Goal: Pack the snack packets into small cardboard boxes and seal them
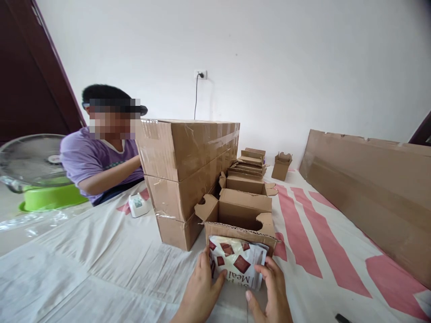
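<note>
My left hand (201,285) grips the left edge of a printed food pouch (232,259), its thumb across the front. The pouch is pale with red-brown squares, and the word "Meal" on it reads upside down. At the pouch's right side, my right hand (273,289) has its fingers on the edge and its thumb near the lower corner. Another pouch layer seems to show behind the top right edge, but I cannot tell how many there are. Right behind the pouch stands an open cardboard box (240,215) with its flaps up; its bottom is hidden.
Several more open small boxes (245,184) line up behind, and one stands apart (282,167). Taped cartons (191,179) are stacked on the left. Beyond them sits a person in purple (97,157), near a white device (138,205). A cardboard sheet (367,188) leans at right.
</note>
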Demonstrator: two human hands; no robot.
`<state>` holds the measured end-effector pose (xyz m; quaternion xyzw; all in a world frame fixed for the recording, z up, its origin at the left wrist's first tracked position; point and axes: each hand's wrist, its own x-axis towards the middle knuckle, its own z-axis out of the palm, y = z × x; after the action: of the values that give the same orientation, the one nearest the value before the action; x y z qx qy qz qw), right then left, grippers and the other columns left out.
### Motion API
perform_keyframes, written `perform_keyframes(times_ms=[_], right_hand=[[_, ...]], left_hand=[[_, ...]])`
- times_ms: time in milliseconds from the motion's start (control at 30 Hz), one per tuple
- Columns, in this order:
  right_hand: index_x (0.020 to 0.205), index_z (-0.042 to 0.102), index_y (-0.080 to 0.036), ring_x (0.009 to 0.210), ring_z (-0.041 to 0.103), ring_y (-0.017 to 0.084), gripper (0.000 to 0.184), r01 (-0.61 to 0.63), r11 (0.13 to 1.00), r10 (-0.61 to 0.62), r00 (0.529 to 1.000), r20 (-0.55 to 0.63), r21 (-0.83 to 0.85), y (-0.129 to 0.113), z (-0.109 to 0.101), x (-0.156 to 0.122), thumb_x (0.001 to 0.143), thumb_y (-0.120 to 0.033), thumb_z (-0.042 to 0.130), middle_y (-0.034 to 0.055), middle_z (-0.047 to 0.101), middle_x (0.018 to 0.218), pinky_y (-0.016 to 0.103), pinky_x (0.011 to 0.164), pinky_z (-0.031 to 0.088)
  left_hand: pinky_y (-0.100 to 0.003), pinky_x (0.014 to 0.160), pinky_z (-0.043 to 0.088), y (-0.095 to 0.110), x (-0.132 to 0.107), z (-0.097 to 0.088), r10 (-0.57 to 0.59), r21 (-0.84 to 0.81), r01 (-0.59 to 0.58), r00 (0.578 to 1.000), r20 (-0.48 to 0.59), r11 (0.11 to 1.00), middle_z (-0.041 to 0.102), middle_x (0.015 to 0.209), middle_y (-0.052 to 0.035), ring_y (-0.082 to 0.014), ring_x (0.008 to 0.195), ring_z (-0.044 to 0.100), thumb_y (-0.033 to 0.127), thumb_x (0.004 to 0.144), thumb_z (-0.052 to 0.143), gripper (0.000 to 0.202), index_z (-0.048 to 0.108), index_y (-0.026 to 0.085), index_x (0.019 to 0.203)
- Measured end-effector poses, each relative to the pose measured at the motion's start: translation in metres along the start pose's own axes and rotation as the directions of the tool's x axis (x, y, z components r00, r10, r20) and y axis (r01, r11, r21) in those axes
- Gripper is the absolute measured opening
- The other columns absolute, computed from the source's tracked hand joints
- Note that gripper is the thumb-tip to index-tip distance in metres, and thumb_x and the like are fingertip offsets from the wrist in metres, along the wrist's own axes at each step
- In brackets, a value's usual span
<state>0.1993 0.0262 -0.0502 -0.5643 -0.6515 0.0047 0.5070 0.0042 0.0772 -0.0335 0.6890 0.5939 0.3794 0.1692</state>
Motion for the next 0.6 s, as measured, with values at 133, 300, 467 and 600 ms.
perform_keyframes(times_ms=[133,300,467,600], right_hand=[[0.118,0.056,-0.025,0.126,0.047,0.03,0.034,0.019,1.0,-0.019,1.0,-0.003,-0.011,0.0008,-0.0001,0.0008,0.092,-0.044,0.048,0.0115,0.042,0.137,0.04,0.094,0.049],[0.116,0.057,-0.025,0.124,0.048,0.03,0.034,0.027,1.0,-0.027,1.0,-0.013,-0.008,0.0006,-0.0001,0.0013,0.092,-0.047,0.047,0.0116,0.043,0.137,0.04,0.092,0.049],[0.115,0.058,-0.026,0.124,0.049,0.031,0.031,0.025,1.0,-0.025,1.0,-0.02,0.007,-0.0002,-0.0003,0.0014,0.091,-0.044,0.05,0.0112,0.044,0.137,0.042,0.091,0.05],[0.113,0.059,-0.025,0.123,0.049,0.032,0.029,0.02,1.0,-0.02,1.0,-0.019,0.009,-0.0009,-0.0007,0.0015,0.09,-0.041,0.052,0.0117,0.044,0.136,0.042,0.09,0.051]], left_hand=[[-0.049,0.096,0.052,-0.0025,-0.0006,0.0009,0.012,0.01,-0.012,1.0,0.016,1.0,0.055,0.133,-0.0242,-0.0332,0.123,0.057,0.04,0.085,0.045,0.058,0.037,0.008,0.133],[-0.05,0.098,0.05,-0.0028,-0.0008,0.0009,-0.006,0.023,0.005,0.999,0.041,1.0,0.051,0.136,-0.0255,-0.034,0.126,0.054,0.038,0.085,0.044,0.06,0.033,0.006,0.135],[-0.048,0.098,0.049,-0.0007,-0.0009,0.0002,-0.017,0.018,0.016,0.999,0.046,1.0,0.052,0.137,-0.0227,-0.0326,0.127,0.053,0.037,0.085,0.045,0.059,0.034,0.01,0.136],[-0.048,0.1,0.048,0.003,-0.0002,-0.0016,-0.042,0.034,0.039,0.996,0.078,0.999,0.05,0.137,-0.0256,-0.0335,0.127,0.052,0.037,0.083,0.044,0.063,0.033,0.005,0.136]])
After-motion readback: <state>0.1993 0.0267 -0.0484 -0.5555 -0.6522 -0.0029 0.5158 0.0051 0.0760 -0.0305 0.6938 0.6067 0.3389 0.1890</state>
